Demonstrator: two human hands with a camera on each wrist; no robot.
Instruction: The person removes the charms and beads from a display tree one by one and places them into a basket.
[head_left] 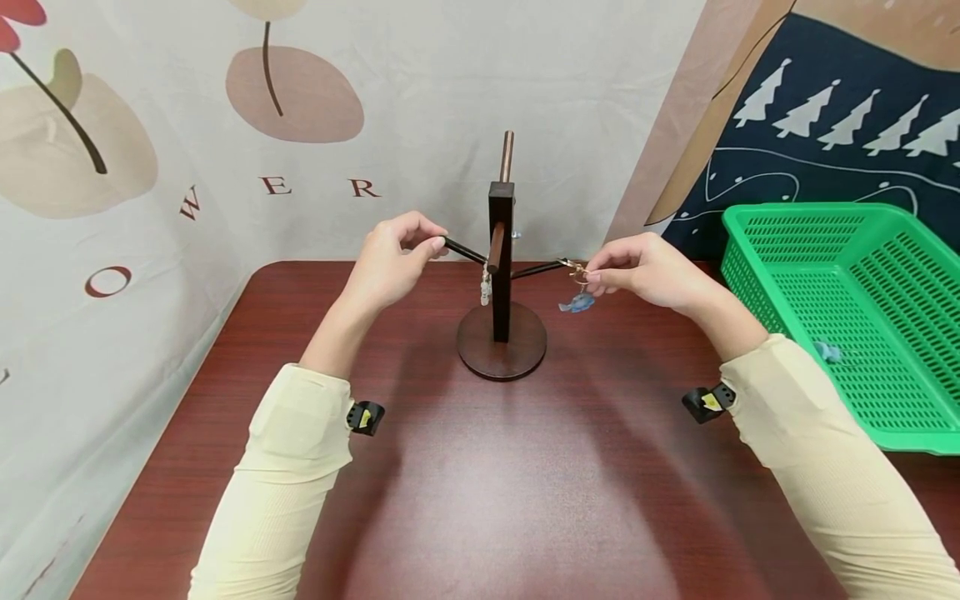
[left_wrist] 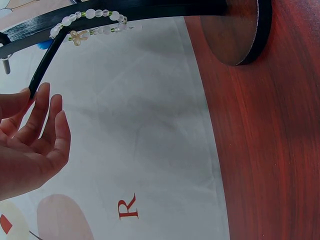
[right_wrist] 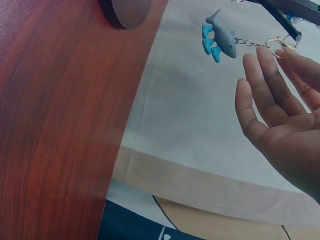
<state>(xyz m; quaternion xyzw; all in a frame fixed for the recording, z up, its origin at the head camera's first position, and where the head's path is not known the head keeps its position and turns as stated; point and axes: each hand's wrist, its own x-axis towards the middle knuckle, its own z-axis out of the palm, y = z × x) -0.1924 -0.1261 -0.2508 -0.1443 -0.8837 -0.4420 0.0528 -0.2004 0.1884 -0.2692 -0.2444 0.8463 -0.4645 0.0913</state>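
A dark wooden stand [head_left: 501, 292] with a round base and several pegs stands on the table. My left hand [head_left: 393, 254] pinches the outer end of the left peg [left_wrist: 46, 62] between thumb and fingertips. A bracelet of clear and white beads [left_wrist: 91, 14] with a small bow-like charm hangs near that peg's inner end. My right hand [head_left: 648, 271] pinches the gold ring of a keychain [right_wrist: 275, 45] right at the tip of the right peg [right_wrist: 280, 20]. From its chain dangles a grey shark figure [right_wrist: 225, 37] with bright blue pieces along one side.
To the right on the reddish-brown table [head_left: 480, 500] sits a green plastic basket [head_left: 780, 350], with a small blue item [head_left: 828, 352] inside. A printed cloth [head_left: 427, 100] hangs behind the table. Another peg [head_left: 496, 246] points forward from the post.
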